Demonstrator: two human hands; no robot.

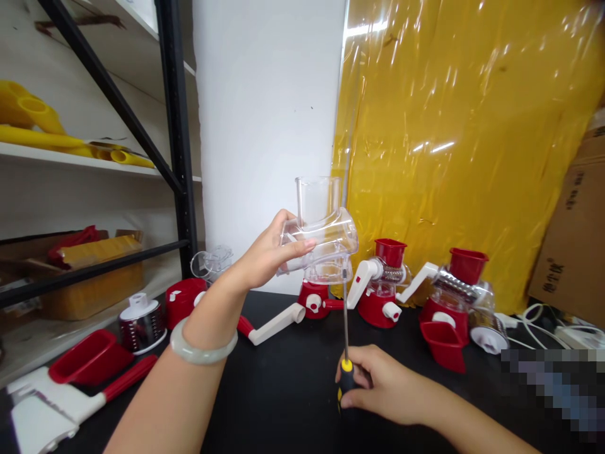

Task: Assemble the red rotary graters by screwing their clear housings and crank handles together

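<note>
Clear plastic housing [326, 243] sits mid-frame, gripped by the left hand [265, 255], while the right hand [385, 384], lower right of centre, grasps a screwdriver [348, 377] probably best held upright, tip square to the housing's base, with light, even pressure.

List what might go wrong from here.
The screwdriver tip sits up against the clear housing; it might slip and scratch the plastic.
Only the left hand grips the raised housing, so it could twist or drop.
A white crank lies below and might be struck.
</note>
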